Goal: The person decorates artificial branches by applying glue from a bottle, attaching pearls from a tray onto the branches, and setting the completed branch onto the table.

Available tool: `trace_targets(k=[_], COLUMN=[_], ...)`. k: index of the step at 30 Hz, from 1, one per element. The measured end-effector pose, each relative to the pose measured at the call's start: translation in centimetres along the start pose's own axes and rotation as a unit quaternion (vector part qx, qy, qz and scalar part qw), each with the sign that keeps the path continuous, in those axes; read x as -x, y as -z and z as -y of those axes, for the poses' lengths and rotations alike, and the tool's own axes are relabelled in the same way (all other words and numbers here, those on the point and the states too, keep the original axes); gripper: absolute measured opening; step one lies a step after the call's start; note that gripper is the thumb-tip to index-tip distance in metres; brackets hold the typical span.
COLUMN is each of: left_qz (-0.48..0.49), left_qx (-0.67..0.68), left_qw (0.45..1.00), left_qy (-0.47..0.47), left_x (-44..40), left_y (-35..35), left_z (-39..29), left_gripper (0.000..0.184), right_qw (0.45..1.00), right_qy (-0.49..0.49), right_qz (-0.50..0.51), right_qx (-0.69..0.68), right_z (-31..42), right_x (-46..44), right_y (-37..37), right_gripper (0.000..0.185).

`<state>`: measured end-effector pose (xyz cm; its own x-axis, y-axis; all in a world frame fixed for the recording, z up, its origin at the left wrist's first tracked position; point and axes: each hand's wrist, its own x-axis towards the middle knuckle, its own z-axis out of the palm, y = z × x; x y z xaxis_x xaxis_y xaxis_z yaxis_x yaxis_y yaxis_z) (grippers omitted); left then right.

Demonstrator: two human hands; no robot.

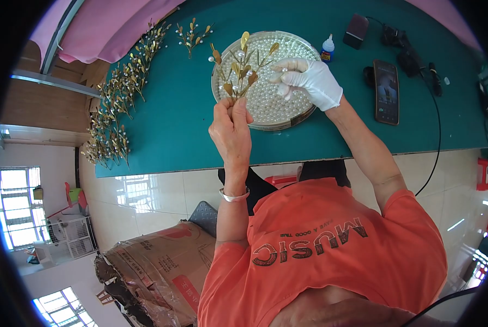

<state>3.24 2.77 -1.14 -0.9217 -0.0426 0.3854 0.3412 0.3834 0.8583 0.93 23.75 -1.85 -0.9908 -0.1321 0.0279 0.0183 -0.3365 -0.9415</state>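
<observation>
My bare left hand [231, 128] pinches the lower stem of a gold sprig [236, 70] with leaf shapes and a few white pearls. The sprig is held upright over the left part of a round tray [279, 127] filled with loose white pearls [271, 103]. Over the tray's right side is my right hand [317, 83], in a white glove with the fingertips uncovered. Its thumb and fingers are closed on what looks like a single pearl [285, 70], apart from the sprig.
A small glue bottle [328, 49] stands right of the tray. Further right are a phone [386, 92], a dark box-shaped device [356, 31] and black cables [410, 60]. Many finished-looking sprigs [118, 90] line the table's left edge; one sprig [192, 37] lies separately.
</observation>
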Motion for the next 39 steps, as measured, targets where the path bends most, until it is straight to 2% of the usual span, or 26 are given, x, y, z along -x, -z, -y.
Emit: trace_targets(k=[6, 11, 24, 27, 32, 39], left_qz=[-0.001, -0.003, 0.008, -0.009, -0.041, -0.050], left_qx=[0.004, -0.032, -0.083, -0.095, -0.191, -0.199], left_qw=[1.000, 0.998, 0.991, 0.986, 0.958, 0.953], left_qy=[0.007, -0.061, -0.104, -0.137, -0.212, -0.224], left_x=[0.0, 0.0, 0.1, 0.2, 0.3, 0.4], left_y=[0.1, -0.3, -1.0, -1.3, -1.7, -1.6], left_z=[-0.4, -0.7, -0.3, 0.2, 0.8, 0.5], left_gripper=[0.018, 0.015, 0.014, 0.015, 0.020, 0.021], right_qw=[0.994, 0.998, 1.000, 0.999, 1.000, 0.998], right_qy=[0.003, -0.002, -0.018, -0.019, -0.001, 0.026], right_qz=[0.021, 0.008, 0.016, 0.017, 0.009, -0.032], right_qx=[-0.105, -0.059, -0.014, -0.029, -0.002, 0.041], right_z=[-1.4, -0.5, -0.4, -0.4, -0.7, -1.2], right_x=[-0.4, 0.1, 0.2, 0.2, 0.2, 0.0], right_y=[1.2, 0.3, -0.2, 0.0, 0.0, -0.3], right_gripper=[0.037, 0.039, 0.051, 0.044, 0.045, 0.046])
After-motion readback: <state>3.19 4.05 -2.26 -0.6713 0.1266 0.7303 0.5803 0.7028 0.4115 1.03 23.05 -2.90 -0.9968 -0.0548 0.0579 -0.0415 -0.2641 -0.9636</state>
